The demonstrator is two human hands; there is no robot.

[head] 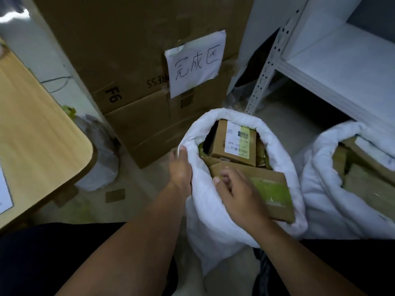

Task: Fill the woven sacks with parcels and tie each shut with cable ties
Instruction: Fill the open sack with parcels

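Stacked cartons (pixel 136 67) behind, left hand (pixel 180 167) gripping sack (pixel 205 210) rim

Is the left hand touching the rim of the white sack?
Touching. The head view shows the left hand gripping the rolled rim of the white sack, its thumb lying on the fabric.

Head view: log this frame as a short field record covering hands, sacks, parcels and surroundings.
left hand: left hand grips the rim of the near woven sack
right hand: right hand on the green-taped parcel at the sack mouth
also inside: labelled parcel
second sack: open, holds parcels, to the right
sack closure: neither tied
behind: stacked cartons with handwritten paper sign
left: wooden table
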